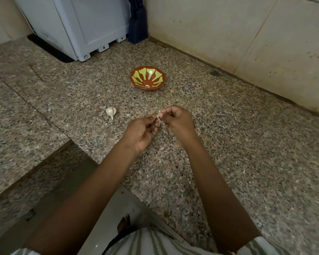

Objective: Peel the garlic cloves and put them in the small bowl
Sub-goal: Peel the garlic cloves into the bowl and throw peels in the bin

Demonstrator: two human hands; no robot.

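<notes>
Both hands meet above the middle of the granite counter (228,144). My left hand (143,132) and my right hand (177,120) pinch one small garlic clove (158,116) between their fingertips, with bits of papery skin sticking out of it. A garlic bulb (111,111) lies on the counter to the left of my hands. Farther back stands the small red bowl (134,78) with a green pattern; a pale piece (147,86), likely a clove, lies inside near its front rim.
A white appliance (85,24) on a black mat stands at the back left, with a dark blue object (137,24) beside it in the corner. Tiled wall (247,43) runs along the right. The counter edge drops to the floor at the lower left.
</notes>
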